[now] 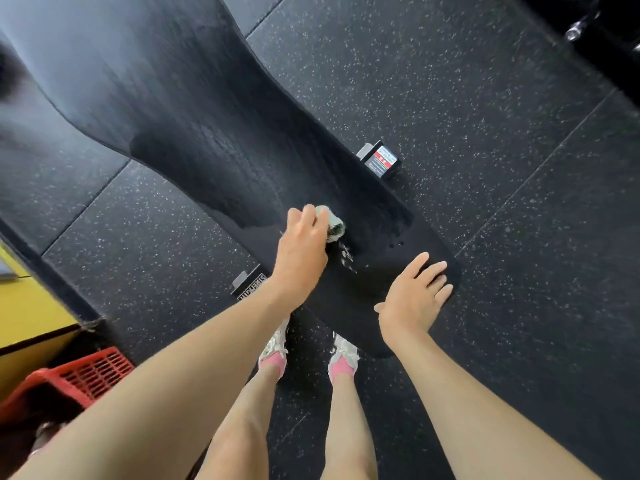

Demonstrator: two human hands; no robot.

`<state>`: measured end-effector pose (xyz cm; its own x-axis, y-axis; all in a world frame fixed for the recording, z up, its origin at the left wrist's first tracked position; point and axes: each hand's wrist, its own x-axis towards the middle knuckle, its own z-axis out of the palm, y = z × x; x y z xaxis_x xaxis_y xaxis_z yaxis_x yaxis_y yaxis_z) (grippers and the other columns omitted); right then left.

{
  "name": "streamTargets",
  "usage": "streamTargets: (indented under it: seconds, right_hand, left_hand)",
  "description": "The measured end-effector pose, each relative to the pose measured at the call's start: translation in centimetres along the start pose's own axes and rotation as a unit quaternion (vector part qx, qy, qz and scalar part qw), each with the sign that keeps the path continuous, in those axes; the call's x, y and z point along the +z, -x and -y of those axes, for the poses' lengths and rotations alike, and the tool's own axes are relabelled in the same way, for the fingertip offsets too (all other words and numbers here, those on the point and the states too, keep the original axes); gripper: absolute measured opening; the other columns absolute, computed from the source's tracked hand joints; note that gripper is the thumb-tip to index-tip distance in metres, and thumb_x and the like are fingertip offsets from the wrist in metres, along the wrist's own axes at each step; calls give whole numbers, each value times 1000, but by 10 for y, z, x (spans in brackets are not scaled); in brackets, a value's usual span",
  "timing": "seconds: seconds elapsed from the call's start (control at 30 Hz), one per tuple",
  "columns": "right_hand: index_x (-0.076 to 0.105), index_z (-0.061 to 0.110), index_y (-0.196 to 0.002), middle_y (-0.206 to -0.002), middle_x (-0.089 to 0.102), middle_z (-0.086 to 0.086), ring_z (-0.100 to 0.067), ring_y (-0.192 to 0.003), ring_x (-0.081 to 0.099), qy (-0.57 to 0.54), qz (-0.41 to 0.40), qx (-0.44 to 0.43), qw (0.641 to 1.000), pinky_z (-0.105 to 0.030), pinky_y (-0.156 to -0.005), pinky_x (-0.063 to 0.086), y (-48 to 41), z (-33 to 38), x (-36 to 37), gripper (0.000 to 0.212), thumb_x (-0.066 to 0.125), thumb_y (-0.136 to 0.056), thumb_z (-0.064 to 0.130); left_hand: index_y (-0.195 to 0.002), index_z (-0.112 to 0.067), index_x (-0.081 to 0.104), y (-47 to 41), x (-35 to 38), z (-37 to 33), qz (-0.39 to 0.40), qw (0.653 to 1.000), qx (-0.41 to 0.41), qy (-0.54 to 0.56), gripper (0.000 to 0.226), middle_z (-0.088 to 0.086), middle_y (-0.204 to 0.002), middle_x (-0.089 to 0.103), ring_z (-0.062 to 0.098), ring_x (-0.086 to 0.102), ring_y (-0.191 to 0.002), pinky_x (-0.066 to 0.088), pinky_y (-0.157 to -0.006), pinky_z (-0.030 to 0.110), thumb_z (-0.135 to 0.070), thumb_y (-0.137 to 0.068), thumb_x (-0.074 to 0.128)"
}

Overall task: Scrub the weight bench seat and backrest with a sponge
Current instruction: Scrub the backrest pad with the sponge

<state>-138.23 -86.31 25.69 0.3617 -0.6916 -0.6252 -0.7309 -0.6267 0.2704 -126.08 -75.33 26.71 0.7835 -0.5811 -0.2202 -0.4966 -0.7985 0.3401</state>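
Two shoes (275, 344) stand on the speckled floor (467, 140) at the near end of the bench (207, 133). The right hand (414, 296) lies flat with straight fingers on the near right corner of the bench, holding nothing. A little farther, the left hand (303, 247) grips the sponge (334, 225), which touches the wet pad near its left edge.

Left grip (303, 251) curled, right grip (412, 299) spread flat

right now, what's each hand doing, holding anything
Left hand: closed around the sponge, against the bench pad.
Right hand: open, fingers straight, resting on the bench pad, holding nothing.
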Motion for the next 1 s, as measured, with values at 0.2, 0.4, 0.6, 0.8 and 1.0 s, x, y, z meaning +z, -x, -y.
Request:
streamTargets:
  seconds: [0.2,0.4,0.6,0.8,1.0]
  right_hand:
    - [-12,-4,-146,-151,3,-37,-46,-139,23,49,21,-53,997,-47,-116,11,8,-9,-14,117,68,-81,51]
    - [-12,-9,-145,-148,5,-41,-48,-137,25,76,38,-59,995,-49,-115,14,7,-6,-19,120,67,-80,54]
    - [-10,-10,-144,-147,9,-43,-49,-133,32,87,27,-75,993,-46,-112,19,5,-9,-17,119,64,-80,57]
    - [-10,-10,-145,-147,10,-43,-47,-133,33,92,25,-79,992,-43,-111,21,6,-11,-18,118,62,-81,60]
    - [-17,-2,-145,-149,1,-41,-49,-139,19,52,15,-91,994,-49,-115,13,13,-13,-14,109,59,-87,51]
  left_hand:
    - [-119,-13,55,-11,-8,19,89,985,140,-56,54,7,-102,47,25,42,-95,41,-52,29,11,-71,55]
    - [-116,-9,54,-2,5,-21,19,1000,-19,13,49,8,-102,46,25,37,-93,49,-63,37,14,-73,49]
    - [-123,-23,60,-27,-13,29,85,986,139,15,62,4,-104,49,23,40,-98,48,-63,38,14,-75,48]
    - [-113,-14,60,-1,7,6,-16,997,-38,71,55,5,-95,47,17,28,-86,48,-61,42,15,-68,51]
    - [-116,-21,62,12,4,50,41,988,142,54,66,3,-94,51,18,35,-89,49,-52,39,19,-64,52]
